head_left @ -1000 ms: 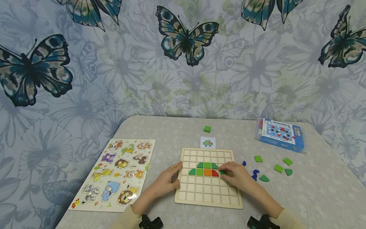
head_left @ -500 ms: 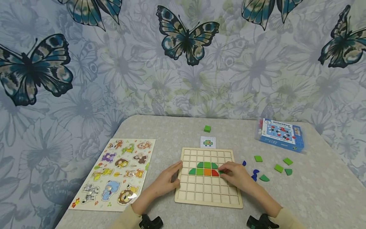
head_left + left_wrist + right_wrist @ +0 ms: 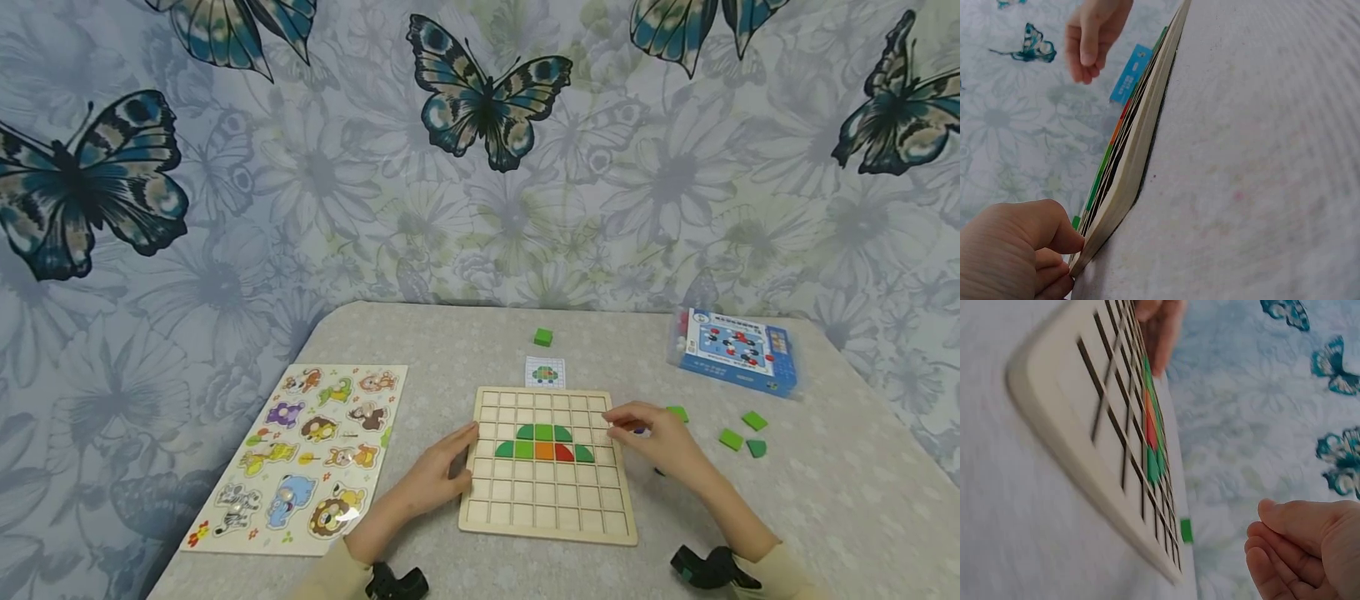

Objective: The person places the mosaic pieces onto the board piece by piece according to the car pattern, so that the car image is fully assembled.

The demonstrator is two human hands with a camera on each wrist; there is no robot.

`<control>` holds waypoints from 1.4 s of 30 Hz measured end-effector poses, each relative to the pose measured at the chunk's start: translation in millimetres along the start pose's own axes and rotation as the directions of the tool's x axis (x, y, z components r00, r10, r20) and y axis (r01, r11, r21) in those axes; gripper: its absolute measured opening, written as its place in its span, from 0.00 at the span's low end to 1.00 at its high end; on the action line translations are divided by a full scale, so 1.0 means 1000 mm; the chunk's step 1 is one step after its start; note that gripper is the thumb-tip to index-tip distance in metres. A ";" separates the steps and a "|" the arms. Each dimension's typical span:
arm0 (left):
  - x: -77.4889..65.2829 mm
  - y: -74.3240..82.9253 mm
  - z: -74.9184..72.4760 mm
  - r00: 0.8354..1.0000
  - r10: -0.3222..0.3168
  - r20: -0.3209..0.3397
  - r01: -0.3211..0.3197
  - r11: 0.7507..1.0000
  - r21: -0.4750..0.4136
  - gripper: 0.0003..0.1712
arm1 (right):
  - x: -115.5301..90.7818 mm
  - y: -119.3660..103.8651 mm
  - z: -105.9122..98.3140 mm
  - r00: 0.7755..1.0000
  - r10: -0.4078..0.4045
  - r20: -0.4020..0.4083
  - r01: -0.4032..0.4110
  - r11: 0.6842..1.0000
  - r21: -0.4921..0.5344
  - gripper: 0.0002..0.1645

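Note:
A pale wooden grid board (image 3: 547,518) lies on the table with two rows of coloured pieces in its cells. An orange square (image 3: 543,451), a red quarter-circle (image 3: 563,452) and a dark green quarter-circle (image 3: 584,453) are in the lower row, beside more green pieces. My left hand (image 3: 433,468) rests against the board's left edge, thumb and fingers touching it. Over the board's right edge hovers my right hand (image 3: 663,437), fingers loosely curled; in the right wrist view nothing shows between them. It partly hides the blue pieces behind it.
Several loose green pieces (image 3: 731,441) lie right of the board. Behind it are a small pattern card (image 3: 545,372) and a green block (image 3: 543,337). An animal puzzle board (image 3: 294,458) is at left, a blue box (image 3: 738,353) at back right.
My right hand has let go of the dark green quarter-circle, which stays at the right end of the lower row, and has moved right and away from me. The left hand stays put.

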State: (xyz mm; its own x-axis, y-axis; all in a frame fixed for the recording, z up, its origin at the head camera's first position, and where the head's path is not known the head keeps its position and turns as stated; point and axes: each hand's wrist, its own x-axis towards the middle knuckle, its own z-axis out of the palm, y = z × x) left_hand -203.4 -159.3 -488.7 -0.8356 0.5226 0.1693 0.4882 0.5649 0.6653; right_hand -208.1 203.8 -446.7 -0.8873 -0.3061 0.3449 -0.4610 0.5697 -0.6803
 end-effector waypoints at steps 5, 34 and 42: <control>-0.001 0.000 -0.001 1.000 0.009 -0.006 -0.009 1.000 0.001 0.38 | -0.014 0.016 -0.040 0.995 0.081 -0.057 -0.085 0.994 -0.072 0.14; 0.001 0.003 -0.001 1.000 0.003 -0.016 -0.003 1.000 -0.004 0.38 | -0.075 0.089 -0.106 0.946 0.306 -0.106 -0.323 0.870 -0.374 0.15; 0.000 0.002 -0.001 1.000 0.000 -0.016 0.000 1.000 -0.011 0.38 | -0.076 0.093 -0.101 0.957 0.231 -0.178 -0.286 0.862 -0.419 0.14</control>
State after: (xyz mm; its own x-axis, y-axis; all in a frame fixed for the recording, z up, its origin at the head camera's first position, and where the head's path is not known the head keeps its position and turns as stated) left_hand -202.5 -158.5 -486.6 -0.8395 0.5123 0.1810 0.4855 0.5578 0.6732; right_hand -184.7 357.2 -470.2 -0.9572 -0.0257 0.2881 -0.1486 0.8982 -0.4136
